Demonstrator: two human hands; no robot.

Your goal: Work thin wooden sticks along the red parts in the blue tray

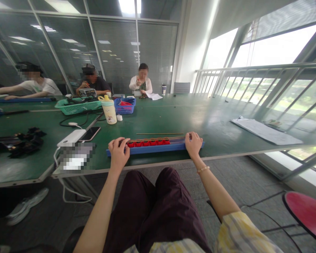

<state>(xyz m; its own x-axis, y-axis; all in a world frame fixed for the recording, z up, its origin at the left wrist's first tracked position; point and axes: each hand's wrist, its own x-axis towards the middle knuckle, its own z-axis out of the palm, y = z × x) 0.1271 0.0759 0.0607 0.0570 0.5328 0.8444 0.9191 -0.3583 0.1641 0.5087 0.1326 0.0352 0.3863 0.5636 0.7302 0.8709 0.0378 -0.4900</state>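
Blue bar [155, 148] held at both ends

Left hand [118, 153] and right hand [193, 144] sit well apart, each curled over one end; the bar lies at 12 o'clock on the green tabletop [200, 119], its red cups [147, 143] under slim wooden rods [158, 139]; a loose rod [160, 134] lies just beyond; it looks light and stiff, the rods fragile, so the ends seem the safest hold.

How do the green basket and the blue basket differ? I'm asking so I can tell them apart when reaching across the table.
The green basket is longer and lower than the blue basket, which looks deeper. The green basket holds black cables, while the blue basket holds red items. Both are latticed plastic and stand on the green table.
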